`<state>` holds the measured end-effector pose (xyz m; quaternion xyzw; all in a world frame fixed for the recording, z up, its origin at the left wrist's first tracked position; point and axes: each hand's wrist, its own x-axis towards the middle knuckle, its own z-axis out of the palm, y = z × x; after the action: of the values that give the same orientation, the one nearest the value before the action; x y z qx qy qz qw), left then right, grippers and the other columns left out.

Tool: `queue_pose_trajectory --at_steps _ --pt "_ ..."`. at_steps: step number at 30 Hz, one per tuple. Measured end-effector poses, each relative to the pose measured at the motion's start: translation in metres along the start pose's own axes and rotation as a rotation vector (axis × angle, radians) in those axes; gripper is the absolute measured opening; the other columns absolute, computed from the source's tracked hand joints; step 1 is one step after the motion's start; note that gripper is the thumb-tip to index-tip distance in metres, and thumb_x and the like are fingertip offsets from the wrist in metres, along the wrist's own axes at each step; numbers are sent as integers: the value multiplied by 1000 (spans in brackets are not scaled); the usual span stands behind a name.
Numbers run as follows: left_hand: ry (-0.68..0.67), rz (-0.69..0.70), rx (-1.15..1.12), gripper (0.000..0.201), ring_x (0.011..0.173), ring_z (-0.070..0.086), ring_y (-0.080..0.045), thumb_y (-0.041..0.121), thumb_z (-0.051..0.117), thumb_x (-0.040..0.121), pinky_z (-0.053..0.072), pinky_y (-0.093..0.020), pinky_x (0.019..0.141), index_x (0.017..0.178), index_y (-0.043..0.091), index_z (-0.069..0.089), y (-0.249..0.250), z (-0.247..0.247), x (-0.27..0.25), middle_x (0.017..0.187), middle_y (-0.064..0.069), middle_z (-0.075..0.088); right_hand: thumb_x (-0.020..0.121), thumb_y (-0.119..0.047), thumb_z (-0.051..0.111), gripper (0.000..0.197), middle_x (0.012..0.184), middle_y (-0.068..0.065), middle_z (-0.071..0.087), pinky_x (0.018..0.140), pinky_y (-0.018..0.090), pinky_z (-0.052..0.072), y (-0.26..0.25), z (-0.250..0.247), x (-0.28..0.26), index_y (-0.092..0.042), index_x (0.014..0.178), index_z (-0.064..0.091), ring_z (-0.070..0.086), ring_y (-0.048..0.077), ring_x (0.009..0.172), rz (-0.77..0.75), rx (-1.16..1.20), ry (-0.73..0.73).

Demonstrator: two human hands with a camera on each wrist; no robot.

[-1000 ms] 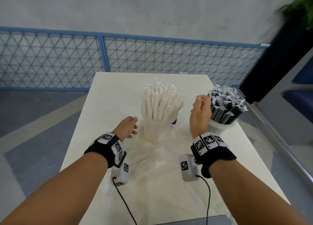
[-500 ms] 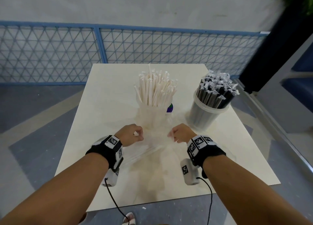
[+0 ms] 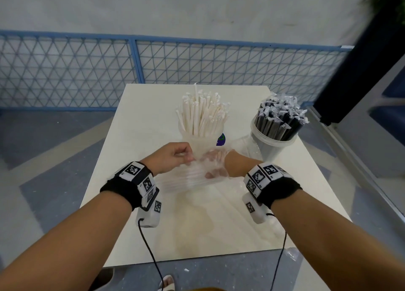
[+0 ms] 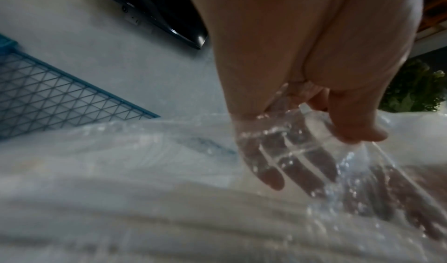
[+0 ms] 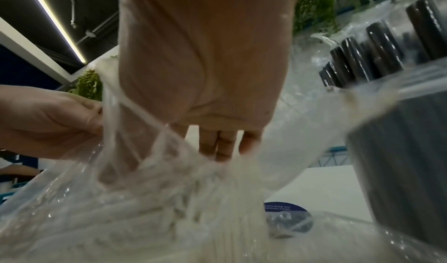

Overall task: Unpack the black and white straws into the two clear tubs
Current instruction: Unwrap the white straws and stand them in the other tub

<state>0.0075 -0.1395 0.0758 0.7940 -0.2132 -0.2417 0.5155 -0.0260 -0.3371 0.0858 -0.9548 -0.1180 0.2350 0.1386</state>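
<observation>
A clear tub (image 3: pixel 198 145) packed with white straws (image 3: pixel 202 117) stands mid-table. To its right, a second clear tub (image 3: pixel 274 147) holds wrapped black straws (image 3: pixel 279 117). In front lies a clear plastic bag (image 3: pixel 188 181) with white straws inside. My left hand (image 3: pixel 175 157) pinches the bag's mouth and lifts it. My right hand (image 3: pixel 215 164) is inside the bag, its straight fingers (image 5: pixel 225 148) reaching the straw ends (image 5: pixel 217 200). The left wrist view shows those spread fingers (image 4: pixel 290 162) through the film, under my left fingertips (image 4: pixel 358 133).
The pale table (image 3: pixel 153 106) ends at a blue mesh fence (image 3: pixel 135 60) behind. A round blue sticker (image 3: pixel 221 139) sits between the tubs. Loose clear film (image 3: pixel 243 146) lies by the black-straw tub. A dark planter (image 3: pixel 361 71) stands at the right.
My right hand left the black straws and came back to the bag, then slid inside it. My left hand closed on the bag's mouth and raised it.
</observation>
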Motion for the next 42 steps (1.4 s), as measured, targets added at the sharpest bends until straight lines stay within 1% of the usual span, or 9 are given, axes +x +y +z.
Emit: queue_pose_trajectory --at_steps 4,7,14,21,24,26,30,36,42 --pt "69 -10 -71 17 83 62 -13 14 53 92 45 -28 75 75 14 50 2 1 -2 95 4 66 57 -71 67 75 133 0 48 103 48 37 5 0 2 -43 123 45 44 31 122 67 10 -21" --pt "114 6 -129 18 79 65 -8 14 52 92 46 -29 77 75 15 50 4 1 -2 93 6 66 73 -39 76 55 130 4 50 102 43 40 5 0 -2 -28 122 51 49 29 119 -15 207 -3" --pt "133 -10 -261 17 70 65 -1 11 51 92 47 -27 73 76 14 49 6 -4 -1 82 11 70 88 -15 62 33 118 10 62 77 10 40 -3 -14 -9 -6 120 60 50 10 99 -151 519 124" --pt "113 -26 -75 15 69 47 -9 25 63 86 36 -24 66 82 21 48 9 -7 -2 80 5 55 87 -7 61 22 89 1 64 69 9 46 1 -33 -10 0 107 65 58 4 72 -174 649 255" --pt "-5 -68 167 59 90 61 -12 34 83 64 46 -27 84 110 25 47 14 0 3 101 4 63 87 -1 58 24 86 -5 59 66 6 44 -4 -39 -13 0 110 63 55 -11 66 -208 600 246" --pt "2 -76 199 69 98 61 -13 28 86 60 46 -25 89 119 21 49 15 4 5 106 4 64 86 -3 61 15 77 0 62 61 19 45 -5 -38 -13 -8 100 67 58 4 64 -256 718 245" --pt "-1 -133 226 42 88 63 -13 27 85 62 44 -16 72 96 19 63 8 1 8 88 7 66 87 0 58 15 51 -11 52 40 16 27 7 -38 -19 -12 93 64 38 4 43 -142 880 282" --pt "-25 -99 158 27 77 61 1 27 81 68 42 -15 68 86 28 61 17 2 12 80 15 65 84 -7 63 26 104 -6 55 58 26 52 4 -37 -25 -24 104 59 61 14 80 -168 1059 282" --pt "-37 -93 139 51 92 63 -8 31 82 65 45 -22 84 109 18 60 16 12 15 95 9 67 79 -14 73 13 71 -5 57 31 20 37 -12 -26 -10 -16 71 63 49 12 44 -137 1070 700"
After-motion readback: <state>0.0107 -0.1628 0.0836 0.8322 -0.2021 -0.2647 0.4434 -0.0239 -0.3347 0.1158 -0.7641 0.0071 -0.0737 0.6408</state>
